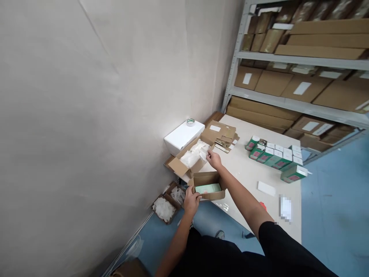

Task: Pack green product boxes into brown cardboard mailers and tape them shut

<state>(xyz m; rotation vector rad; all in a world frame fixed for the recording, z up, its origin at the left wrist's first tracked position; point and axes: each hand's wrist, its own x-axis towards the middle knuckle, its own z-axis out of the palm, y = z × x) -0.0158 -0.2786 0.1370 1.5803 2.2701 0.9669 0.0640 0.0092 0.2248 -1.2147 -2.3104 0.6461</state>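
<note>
My left hand [191,201] grips the near left corner of a small open cardboard box [213,195], its fingers bent over the rim. Inside that box lies a pale green carton [208,188]. Just beyond it, my right hand [214,160] is closed on a piece of crumpled white packing material [203,153] at the edge of a larger open cardboard box [178,166]. More of the same white filler fills that larger box. Whether the filler is paper or plastic I cannot tell.
A tape roll [190,122] sits on a white box [184,134] by the wall. Flattened cartons [223,132] lie behind. Several green-and-white boxes [273,157] stand on the table [245,173]. Filler-filled boxes [164,209] rest below, left; a loaded shelf [288,102] stands behind.
</note>
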